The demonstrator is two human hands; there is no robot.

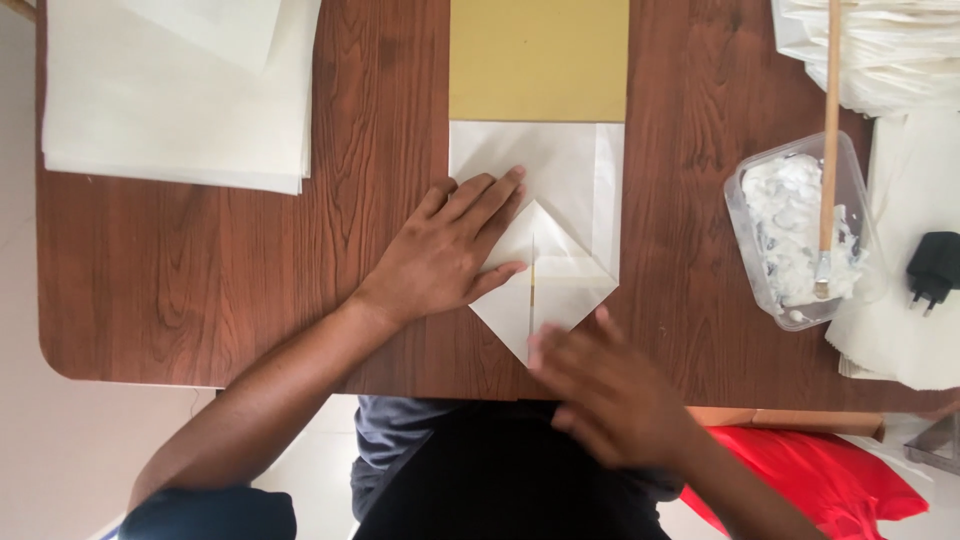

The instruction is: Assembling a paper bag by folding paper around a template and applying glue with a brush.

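Note:
A white paper piece [570, 190] lies on the brown wooden table [200, 260], its near end folded into a point toward me. A tan cardboard sheet [538, 60] sits under its far end. My left hand [445, 250] lies flat with fingers spread on the left side of the folded paper, pressing it down. My right hand [610, 385] is blurred at the near table edge, its fingertips touching the paper's lower tip. It holds nothing.
A stack of white paper sheets [170, 90] lies at the far left. A clear plastic tub of white paste [795, 230] with a wooden-handled brush [830, 140] stands at the right, beside more paper [900, 50] and a black plug adapter [935, 268]. Red fabric [810, 470] shows below the table.

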